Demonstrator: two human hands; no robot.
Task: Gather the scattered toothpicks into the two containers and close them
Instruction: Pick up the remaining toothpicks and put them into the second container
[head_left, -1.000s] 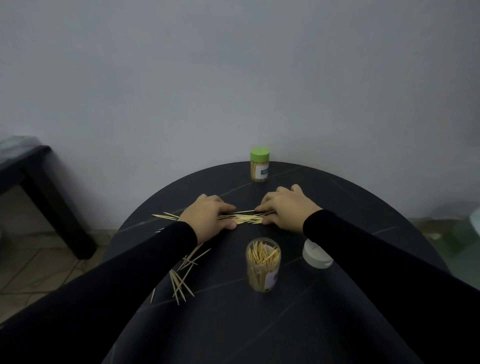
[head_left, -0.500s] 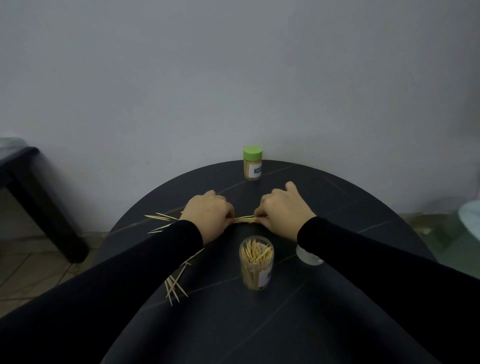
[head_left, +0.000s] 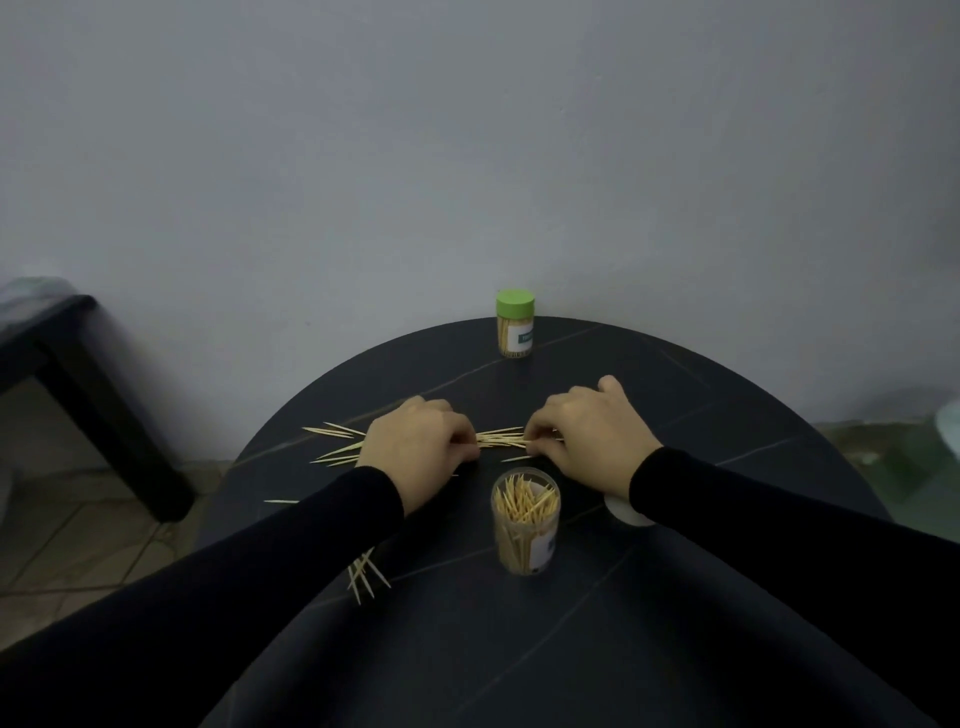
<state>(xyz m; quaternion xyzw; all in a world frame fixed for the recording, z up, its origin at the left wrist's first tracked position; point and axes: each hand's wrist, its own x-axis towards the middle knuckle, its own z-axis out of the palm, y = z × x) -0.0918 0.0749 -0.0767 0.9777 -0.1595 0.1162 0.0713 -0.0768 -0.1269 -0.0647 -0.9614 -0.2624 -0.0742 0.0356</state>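
Right now my left hand (head_left: 421, 441) and my right hand (head_left: 587, 434) rest knuckles-up on the dark round table (head_left: 571, 649), fingers curled inward, pinching the two ends of a small bundle of toothpicks (head_left: 501, 440) that lies flat between them. These are thin, pale wooden slivers with pointed tips: nearly weightless, stiff along their length, yet I judge they would snap if bent and roll off easily on this smooth, faintly veined top. I think the best hold is across the bundle's middle once the ends are squared, since pinching by the points would splay them.

More loose toothpicks (head_left: 335, 446) fan out just beyond my left hand, a single one (head_left: 280, 501) lies by my left sleeve, and another cluster (head_left: 366, 574) pokes out from under my left forearm.

Near me, between my arms, stands the open clear container (head_left: 525, 527), a plastic cylinder with sticks standing upright inside, partly full. Its white lid (head_left: 623, 512) peeks out beside my right wrist. At the far edge stands the green-capped container (head_left: 514, 330), already shut and apparently full.
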